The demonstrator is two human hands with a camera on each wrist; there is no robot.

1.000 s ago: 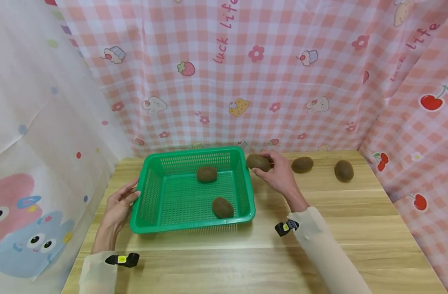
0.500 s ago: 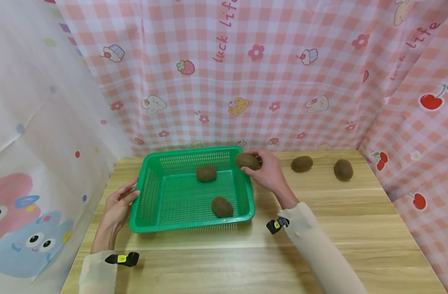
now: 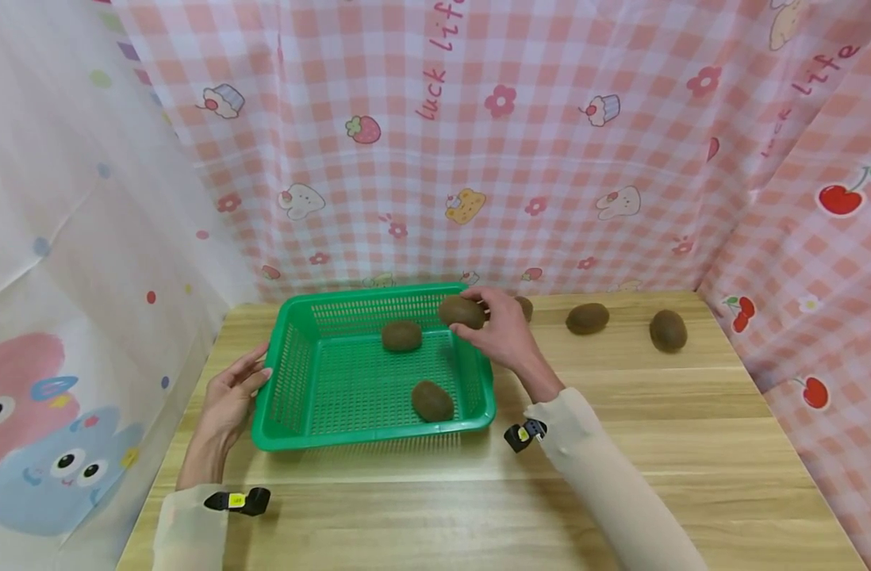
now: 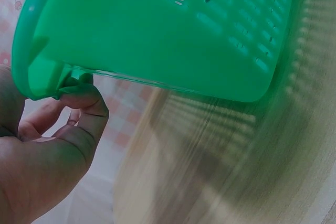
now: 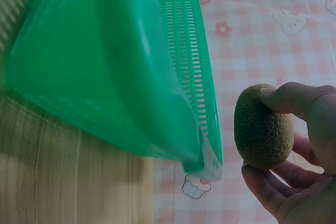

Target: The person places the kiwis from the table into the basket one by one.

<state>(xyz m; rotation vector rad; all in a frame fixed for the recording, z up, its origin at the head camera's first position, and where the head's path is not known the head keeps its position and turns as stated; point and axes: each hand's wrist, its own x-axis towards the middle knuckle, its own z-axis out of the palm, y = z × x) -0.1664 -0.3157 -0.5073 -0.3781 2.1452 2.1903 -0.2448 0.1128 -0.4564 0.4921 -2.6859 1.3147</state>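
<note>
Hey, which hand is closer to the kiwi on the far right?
Right. The right hand, holding another kiwi, is left of that kiwi; the left hand is farther left, holding the basket.

The rectangular plastic basket (image 3: 357, 385) is green, the 6 oval fuzzy kiwis (image 3: 402, 336) brown. Pink-and-white checks cover the cloth curtain (image 3: 407, 162); tan grain streaks the wooden tabletop (image 3: 378, 507).

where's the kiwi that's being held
In the head view, the kiwi is in the right hand, at the far right corner of the basket, right of another kiwi inside.
</note>
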